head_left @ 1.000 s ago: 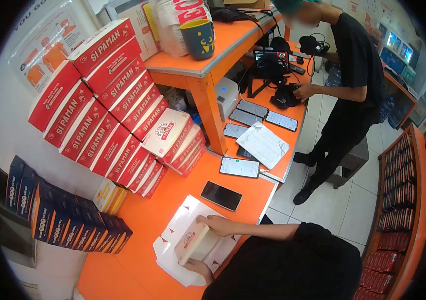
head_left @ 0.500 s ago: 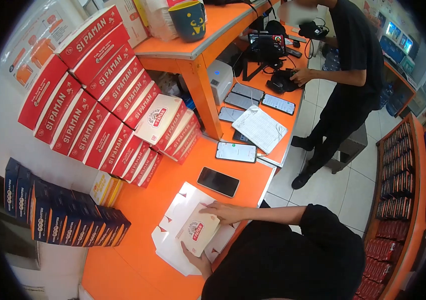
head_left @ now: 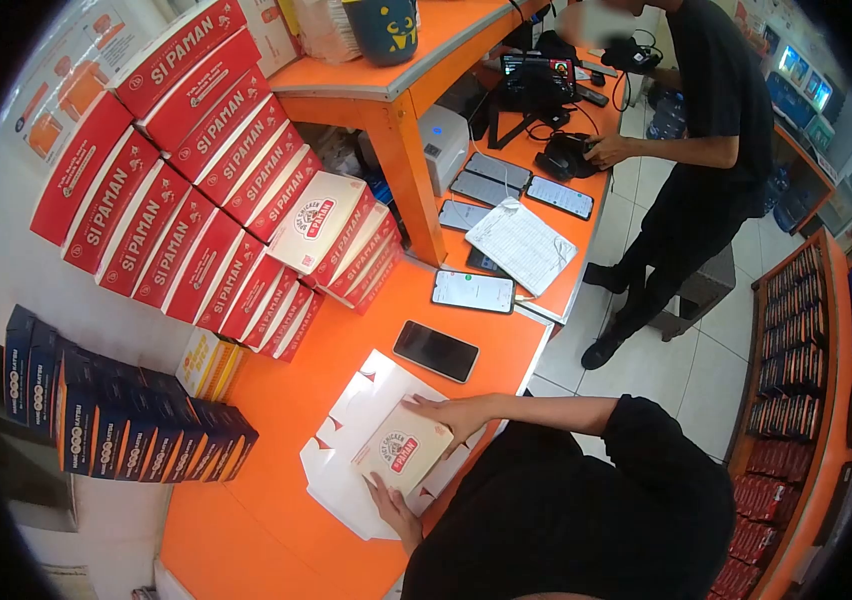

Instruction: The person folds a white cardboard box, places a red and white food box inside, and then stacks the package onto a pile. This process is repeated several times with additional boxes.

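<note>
A cream cardboard food box (head_left: 402, 446) with a round chicken logo and red "Paman" lettering lies on white flat cardboard sheets (head_left: 334, 487) on the orange table. My right hand (head_left: 458, 414) rests along the box's upper right edge, thumb at its top corner. At the opposite side my left hand (head_left: 393, 508) presses its fingers against the lower left edge, so the box sits between both hands. A dark-screened phone (head_left: 436, 350) lies just beyond the sheets, apart from my hands.
Stacked red "Si Paman" boxes (head_left: 161, 225) rise against the wall, with dark blue boxes (head_left: 136, 425) below them. Several phones (head_left: 473, 291) and a written paper sheet (head_left: 522, 246) lie further back. Another person (head_left: 701, 150) stands there handling a black device. A shelf (head_left: 791, 400) stands at right.
The box's top now lies flatter and squarer, its face turned more fully toward me. My right hand has slid from over its top onto its edge. The view has shifted slightly.
</note>
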Motion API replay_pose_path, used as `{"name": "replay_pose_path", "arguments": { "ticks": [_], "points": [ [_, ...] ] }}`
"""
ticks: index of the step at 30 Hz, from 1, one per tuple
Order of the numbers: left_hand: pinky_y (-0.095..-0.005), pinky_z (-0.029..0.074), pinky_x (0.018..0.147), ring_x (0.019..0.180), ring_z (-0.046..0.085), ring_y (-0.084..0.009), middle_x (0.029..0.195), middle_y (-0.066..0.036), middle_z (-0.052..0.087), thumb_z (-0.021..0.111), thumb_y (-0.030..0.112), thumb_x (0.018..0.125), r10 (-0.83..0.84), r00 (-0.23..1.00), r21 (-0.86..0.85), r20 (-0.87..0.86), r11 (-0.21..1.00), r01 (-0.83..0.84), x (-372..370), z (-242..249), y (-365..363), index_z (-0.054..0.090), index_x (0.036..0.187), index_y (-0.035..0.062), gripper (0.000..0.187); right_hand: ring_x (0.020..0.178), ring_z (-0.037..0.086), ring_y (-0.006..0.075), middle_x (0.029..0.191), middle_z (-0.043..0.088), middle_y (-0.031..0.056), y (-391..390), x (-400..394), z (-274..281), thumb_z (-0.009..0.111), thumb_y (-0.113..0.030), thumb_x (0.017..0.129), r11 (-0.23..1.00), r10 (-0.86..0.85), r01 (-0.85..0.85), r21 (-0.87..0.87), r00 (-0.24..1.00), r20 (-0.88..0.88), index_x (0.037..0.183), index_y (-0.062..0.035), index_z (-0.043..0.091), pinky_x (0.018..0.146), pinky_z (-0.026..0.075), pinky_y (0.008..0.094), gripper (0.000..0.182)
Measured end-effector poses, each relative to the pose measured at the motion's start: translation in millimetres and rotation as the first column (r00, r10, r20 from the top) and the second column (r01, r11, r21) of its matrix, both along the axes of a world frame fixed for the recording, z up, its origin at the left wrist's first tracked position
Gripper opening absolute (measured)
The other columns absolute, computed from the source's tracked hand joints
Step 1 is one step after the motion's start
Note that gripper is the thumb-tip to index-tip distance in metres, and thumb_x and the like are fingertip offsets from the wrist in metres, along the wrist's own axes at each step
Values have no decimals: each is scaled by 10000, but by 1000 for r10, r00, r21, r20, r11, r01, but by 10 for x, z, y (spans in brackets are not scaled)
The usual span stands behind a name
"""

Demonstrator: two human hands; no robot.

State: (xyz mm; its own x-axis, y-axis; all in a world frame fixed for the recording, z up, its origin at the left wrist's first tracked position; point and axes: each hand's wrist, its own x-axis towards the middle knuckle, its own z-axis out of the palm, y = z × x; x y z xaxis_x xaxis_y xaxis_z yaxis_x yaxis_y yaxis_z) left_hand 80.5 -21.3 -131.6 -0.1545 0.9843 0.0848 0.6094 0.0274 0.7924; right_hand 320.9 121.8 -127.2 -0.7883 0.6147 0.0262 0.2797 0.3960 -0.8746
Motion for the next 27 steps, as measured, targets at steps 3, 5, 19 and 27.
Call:
{"name": "replay_pose_path", "arguments": {
  "ticks": [3, 5, 19, 27],
  "points": [
    [-403, 289, 1026, 1237, 352, -422, 1349, -287, 350, 511, 216, 900, -34, 986, 5, 162, 999, 33, 36, 62, 8, 311, 1402, 22, 574, 1353, 186, 419, 1453, 106, 328, 27, 80, 64, 800, -394, 648, 993, 62, -57, -104, 997, 43, 1470, -130, 15, 1067, 273, 430, 1166],
    [-397, 319, 1003, 1199, 402, -403, 1315, -281, 393, 528, 166, 884, -23, 990, -3, 138, 1000, 24, 86, 156, 17, 336, 1391, 21, 561, 1340, 221, 422, 1452, 79, 338, 10, 137, 198, 779, -435, 667, 996, 79, -84, 30, 988, 131, 1471, -131, 40, 1062, 279, 420, 1133],
    [-288, 472, 824, 970, 576, -196, 1148, -225, 582, 512, -116, 817, 56, 958, 30, 282, 997, -67, -36, -43, 19, 501, 1281, -3, 478, 1176, 364, 340, 1280, 345, 185, -166, 66, 262, 531, -523, 841, 906, -134, -37, 421, 920, 369, 1431, -316, 278, 960, 274, 536, 675],
    [-265, 469, 777, 918, 598, -188, 1107, -205, 611, 475, 64, 925, 107, 964, -61, 242, 994, -95, -1, -84, 5, 535, 1257, 20, 340, 1385, 111, 386, 1492, 51, 244, -79, -159, 191, 710, -489, 679, 876, -59, -90, 475, 956, 289, 1471, -220, 121, 1060, 94, 620, 1023]
  ]
}}
